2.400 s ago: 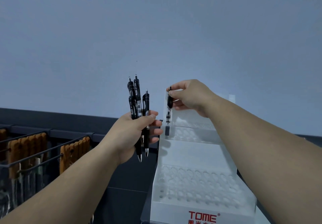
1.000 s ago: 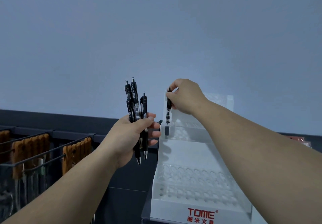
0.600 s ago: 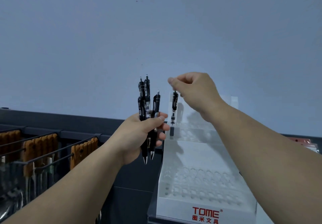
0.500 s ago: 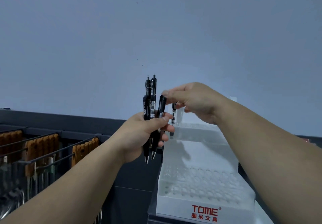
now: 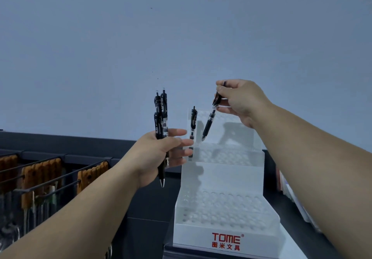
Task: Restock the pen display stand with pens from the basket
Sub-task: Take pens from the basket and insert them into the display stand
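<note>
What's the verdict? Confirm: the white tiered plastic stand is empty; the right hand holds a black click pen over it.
Not empty: head view shows one black click pen standing in the white tiered plastic stand. The right hand detail is correct.

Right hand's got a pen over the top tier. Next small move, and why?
Probably straighten the tilted pen in the right hand and lower it into a hole beside the standing pen; its tip hovers above the display stand's top row.

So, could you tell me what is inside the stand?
One pen stands at an upper row's left end; other visible holes look empty. The left hand hides part of it.
</note>
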